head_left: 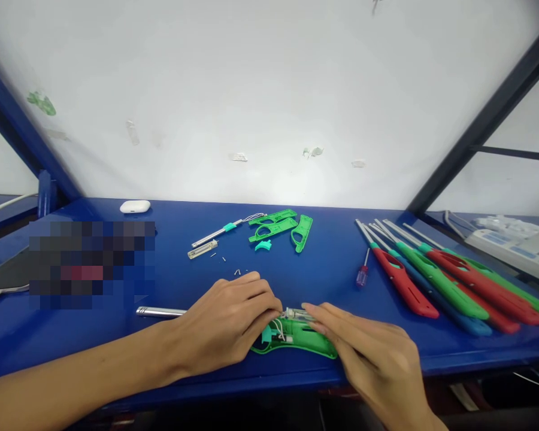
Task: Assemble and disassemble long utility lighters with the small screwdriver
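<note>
An opened green lighter body with white wires and a teal trigger lies near the table's front edge, its metal tube sticking out to the left. My left hand rests on its left part, fingers curled and pinching at the inner parts. My right hand comes in from the right, its fingertips pressed together on the small clear part at the top of the body.
Farther back lie a disassembled green lighter's shells, a metal tube with teal collar, a clear fuel cell and tiny screws. A row of several red, green and blue lighters and a small screwdriver are at right. White earbud case back left.
</note>
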The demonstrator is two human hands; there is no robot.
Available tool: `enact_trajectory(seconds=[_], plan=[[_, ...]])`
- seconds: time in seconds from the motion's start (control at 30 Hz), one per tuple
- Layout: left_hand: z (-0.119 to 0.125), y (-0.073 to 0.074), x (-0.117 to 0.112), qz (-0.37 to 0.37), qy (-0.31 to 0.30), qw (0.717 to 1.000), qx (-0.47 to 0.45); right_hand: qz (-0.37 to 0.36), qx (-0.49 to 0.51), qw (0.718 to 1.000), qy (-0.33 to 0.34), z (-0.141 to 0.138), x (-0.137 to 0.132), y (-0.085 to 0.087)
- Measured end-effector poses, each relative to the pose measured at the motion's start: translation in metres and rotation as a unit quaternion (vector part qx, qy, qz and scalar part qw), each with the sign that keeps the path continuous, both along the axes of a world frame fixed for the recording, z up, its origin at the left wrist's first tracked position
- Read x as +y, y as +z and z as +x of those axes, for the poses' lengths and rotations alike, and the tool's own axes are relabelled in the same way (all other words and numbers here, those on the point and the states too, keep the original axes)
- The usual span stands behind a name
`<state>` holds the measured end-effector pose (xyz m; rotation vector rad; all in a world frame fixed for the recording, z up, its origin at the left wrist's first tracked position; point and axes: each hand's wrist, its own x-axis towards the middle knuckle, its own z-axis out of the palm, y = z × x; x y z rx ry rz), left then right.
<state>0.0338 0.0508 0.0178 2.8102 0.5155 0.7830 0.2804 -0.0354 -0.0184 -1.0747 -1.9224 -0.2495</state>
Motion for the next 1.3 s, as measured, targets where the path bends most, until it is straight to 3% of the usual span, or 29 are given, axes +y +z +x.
enact_trajectory(seconds=[0.17, 0.6, 1.3], plan=[[0.0008, -0.0018, -0.0007, 0.008, 0.0, 1.0, -0.009, -0.009, 0.003, 1.0, 0.005, 0.002, -0.0014, -0.007], [0.0019, -0.0019, 0.0, 0.0, 0.038, 0.999, 0.006, 0.019, -0.032, 0.998, -0.04, -0.0018, -0.0005, 0.0006], [0.002, -0.0038, 0.0014, 0.037, -0.001, 0.999, 0.003, 0.031, -0.048, 0.998, -0.012, 0.0005, 0.0004, -0.0021]])
